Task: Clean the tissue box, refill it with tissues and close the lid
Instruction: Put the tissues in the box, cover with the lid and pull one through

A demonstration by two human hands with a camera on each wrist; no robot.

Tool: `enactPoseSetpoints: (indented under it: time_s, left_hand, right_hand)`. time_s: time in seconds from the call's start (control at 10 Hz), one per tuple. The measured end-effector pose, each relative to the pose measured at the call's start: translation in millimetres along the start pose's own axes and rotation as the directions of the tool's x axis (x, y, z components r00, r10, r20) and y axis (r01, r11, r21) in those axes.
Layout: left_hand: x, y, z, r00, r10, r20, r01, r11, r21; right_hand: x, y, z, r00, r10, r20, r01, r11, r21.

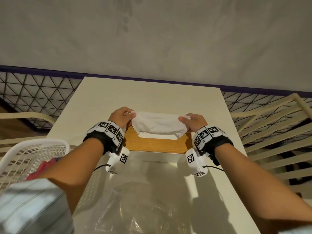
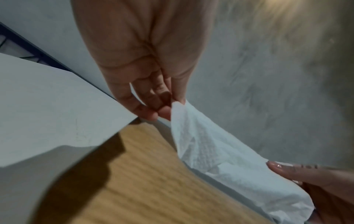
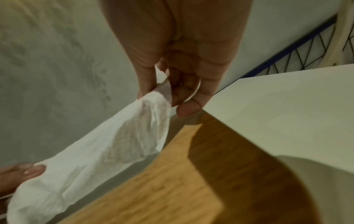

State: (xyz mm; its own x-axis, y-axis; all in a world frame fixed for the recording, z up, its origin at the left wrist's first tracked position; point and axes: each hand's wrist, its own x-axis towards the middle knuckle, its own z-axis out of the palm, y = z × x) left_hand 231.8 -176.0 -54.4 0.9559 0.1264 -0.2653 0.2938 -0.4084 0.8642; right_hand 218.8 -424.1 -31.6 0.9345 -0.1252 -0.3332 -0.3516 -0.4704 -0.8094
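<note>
Hands pinched one tissue (image 1: pixel 158 123) at its ends, left hand (image 1: pixel 120 116) and right hand (image 1: pixel 195 121) each with the grip clamped on a corner. Best to draw it up evenly through the slot, judging by its slack. Beyond, the tissue box (image 1: pixel 155 145), wooden lid on, stood on the desk (image 1: pixel 152 92)

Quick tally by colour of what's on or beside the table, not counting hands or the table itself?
White: 3 (tissue, box, basket)
Wood-brown: 1 (lid)
Red: 1 (cloth in the basket)
Clear: 1 (plastic wrap)
Total: 6
</note>
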Motion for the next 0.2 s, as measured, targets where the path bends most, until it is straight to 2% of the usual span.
enactPoseSetpoints:
  time_s: [0.1, 0.2]
  left_hand:
    - [-2, -3, -6, 1.0, 0.004, -0.024, -0.007, 0.994, -0.111]
    - [-11, 3, -15, 0.997, 0.051, -0.056, -0.055, 0.996, -0.066]
  right_hand:
    - [-2, 0, 1, 0.993, -0.03, -0.113, 0.031, 1.0, 0.005]
    - [-26, -12, -4, 0.979, -0.094, -0.179, 0.076, 0.992, -0.105]
